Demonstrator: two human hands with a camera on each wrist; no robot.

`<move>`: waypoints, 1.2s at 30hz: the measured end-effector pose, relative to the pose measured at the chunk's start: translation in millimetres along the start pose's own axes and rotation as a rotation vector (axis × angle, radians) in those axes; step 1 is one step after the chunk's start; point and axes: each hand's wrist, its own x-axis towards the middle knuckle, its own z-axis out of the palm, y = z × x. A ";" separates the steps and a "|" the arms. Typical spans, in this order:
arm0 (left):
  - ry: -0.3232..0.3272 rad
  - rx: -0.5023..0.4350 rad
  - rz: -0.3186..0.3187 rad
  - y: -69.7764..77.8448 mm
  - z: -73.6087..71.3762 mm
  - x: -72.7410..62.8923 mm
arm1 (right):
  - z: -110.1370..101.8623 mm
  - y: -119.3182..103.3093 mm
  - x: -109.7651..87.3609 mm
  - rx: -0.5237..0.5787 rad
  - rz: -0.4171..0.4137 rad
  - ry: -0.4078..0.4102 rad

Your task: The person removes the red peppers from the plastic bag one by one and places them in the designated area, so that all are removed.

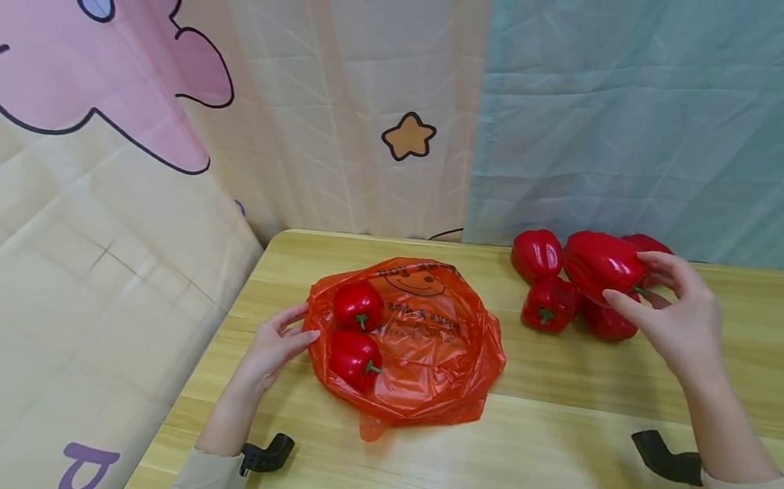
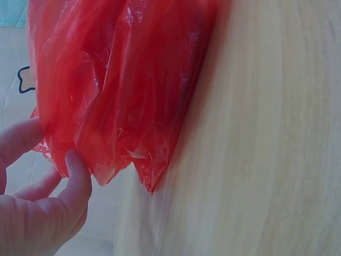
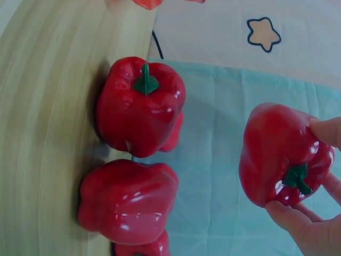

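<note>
An orange-red plastic bag lies mouth-up on the table, with two red bell peppers inside at its left: one farther back and one nearer. My left hand pinches the bag's left rim between thumb and fingers; the left wrist view shows the bag's crumpled side next to that hand. Over the pepper group at the right, my right hand holds a red bell pepper by its stem end. In the right wrist view this pepper is clear of the others.
Several more red bell peppers stand close together at the table's back right, among them a front one and a back-left one. Behind the wooden table hangs a printed curtain. A black wrist mount juts from the right sleeve.
</note>
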 end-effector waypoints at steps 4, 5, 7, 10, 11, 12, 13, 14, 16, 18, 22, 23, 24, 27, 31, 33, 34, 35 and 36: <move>0.003 0.006 -0.002 0.8 0.6 -0.4 | -6.0 4.3 0.3 0.002 0.026 0.018; 0.004 0.008 -0.003 0.8 0.7 -0.4 | -7.7 5.5 0.1 0.007 0.031 0.023; 0.005 0.010 -0.004 0.6 0.7 -0.3 | -11.1 7.8 -0.3 0.021 0.038 0.035; 0.006 0.012 -0.005 0.1 0.7 -0.1 | -16.4 11.1 -1.6 0.034 0.047 0.053; 0.007 0.013 -0.006 0.0 0.7 -0.1 | -18.1 12.1 -2.1 0.041 0.050 0.058; 0.007 0.013 -0.006 -0.1 0.7 -0.1 | -19.6 13.0 -2.5 0.044 0.052 0.066; 0.008 0.015 -0.008 -0.1 0.7 -0.2 | -21.3 13.8 -3.0 0.047 0.055 0.072; 0.009 0.016 -0.008 -0.1 0.7 -0.2 | -22.8 14.7 -3.4 0.051 0.057 0.078; 0.010 0.016 -0.008 -0.1 0.7 -0.2 | -25.6 16.6 -4.0 0.051 0.063 0.090; 0.010 0.016 -0.007 0.0 0.7 -0.1 | -28.2 18.7 -4.5 0.045 0.075 0.103; 0.006 0.009 -0.001 -0.2 0.6 0.3 | -32.8 23.7 -5.6 0.017 0.086 0.121; 0.006 0.007 0.000 -0.3 0.6 0.3 | -33.7 24.9 -6.0 0.016 0.087 0.126; 0.005 0.006 0.001 -0.4 0.6 0.4 | -34.6 26.2 -6.5 0.010 0.087 0.131; 0.003 0.001 0.005 -0.4 0.5 0.4 | -37.3 29.6 -8.5 -0.003 0.093 0.142; 0.003 -0.001 0.006 -0.8 0.4 0.4 | -40.7 34.3 -10.9 -0.037 0.110 0.151; 0.004 -0.003 0.006 -1.3 0.4 0.6 | -42.1 36.6 -11.9 -0.051 0.122 0.152; 0.005 -0.004 0.006 -1.6 0.3 0.8 | -42.7 37.6 -12.6 -0.065 0.131 0.151; 0.005 -0.006 0.006 -1.9 0.3 1.0 | -43.3 38.6 -13.3 -0.079 0.138 0.151; 0.005 -0.007 0.007 -2.1 0.3 1.2 | -43.7 39.5 -13.9 -0.088 0.146 0.152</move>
